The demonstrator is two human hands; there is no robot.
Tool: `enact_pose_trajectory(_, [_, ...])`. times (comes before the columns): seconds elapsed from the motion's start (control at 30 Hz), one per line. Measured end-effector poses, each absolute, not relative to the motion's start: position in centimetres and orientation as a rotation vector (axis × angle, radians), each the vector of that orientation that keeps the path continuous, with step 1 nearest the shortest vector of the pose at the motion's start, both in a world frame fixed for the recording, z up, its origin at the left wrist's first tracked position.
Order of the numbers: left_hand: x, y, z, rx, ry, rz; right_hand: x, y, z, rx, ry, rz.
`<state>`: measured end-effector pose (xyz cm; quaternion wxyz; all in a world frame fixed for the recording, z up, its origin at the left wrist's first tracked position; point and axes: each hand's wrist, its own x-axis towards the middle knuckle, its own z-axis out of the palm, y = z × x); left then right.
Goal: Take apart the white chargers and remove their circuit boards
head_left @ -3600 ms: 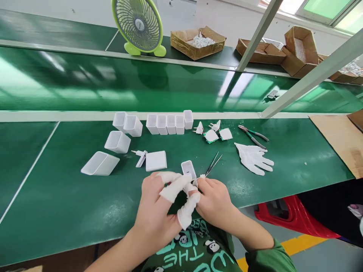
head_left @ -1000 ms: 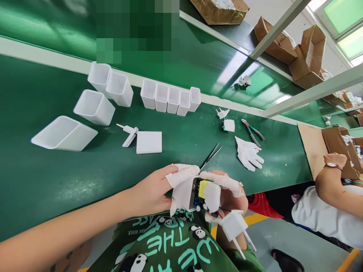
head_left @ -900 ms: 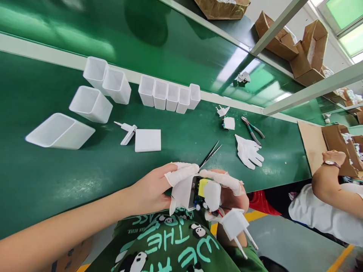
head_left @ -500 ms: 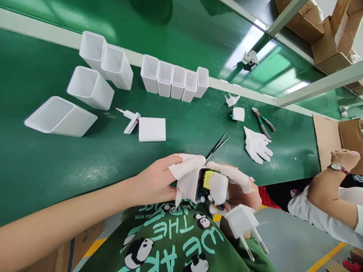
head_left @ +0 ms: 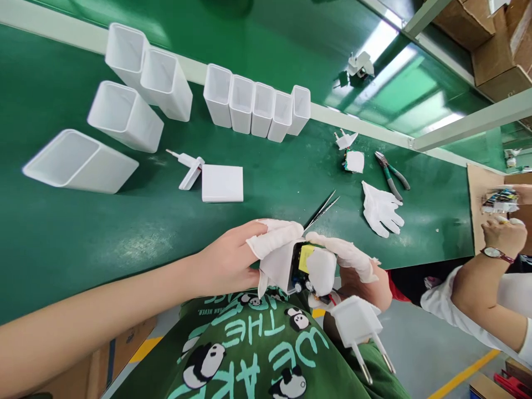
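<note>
My left hand [head_left: 245,257], its fingertips in white finger covers, is closed around a white charger housing [head_left: 276,269]. A circuit board [head_left: 306,260] with a yellow-wrapped part and a white pad pokes partly out of the housing's open end. My right hand [head_left: 359,271], also with covered fingers, grips the board from the right side. Wires run from the board to a white two-pin plug cap [head_left: 356,321], which hangs below my right hand. Just beyond my fingertips a pair of tweezers [head_left: 322,210] lies on the bench.
Several empty white housings [head_left: 264,108] stand along the back left. A closed white charger case [head_left: 222,183] lies nearer. Cutting pliers [head_left: 390,174], a white glove [head_left: 380,210] and another board [head_left: 354,161] lie right. A co-worker's hand [head_left: 505,238] is at far right.
My view has shifted slightly, while both hands keep much the same hold on the housing and board. A bundle of parts now shows at the co-worker's hand.
</note>
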<state>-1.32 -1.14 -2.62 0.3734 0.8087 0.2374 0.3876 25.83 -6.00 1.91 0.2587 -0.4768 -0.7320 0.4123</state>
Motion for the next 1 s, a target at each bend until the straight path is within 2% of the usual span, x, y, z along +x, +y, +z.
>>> enact_pose_trajectory(0.2, [-1.4,-1.2,-3.1,2.037,0.62,0.995,24.9,-4.9,3.2,-1.151,-2.068,1.036])
enact_pose_trajectory(0.43, [-1.5,-1.1,-3.2,2.022,0.623,0.985,21.8,-6.0,4.7,-1.414,-1.863,0.913])
enact_pose_trajectory(0.77, [-1.5,-1.0,-2.8,2.056,0.619,1.0,22.1,-6.1,4.2,-1.38,-1.756,0.998])
enact_pose_trajectory(1.0, [-1.3,-1.1,-3.2,2.008,0.603,1.035,21.7,-6.4,3.9,-1.26,-1.826,0.83])
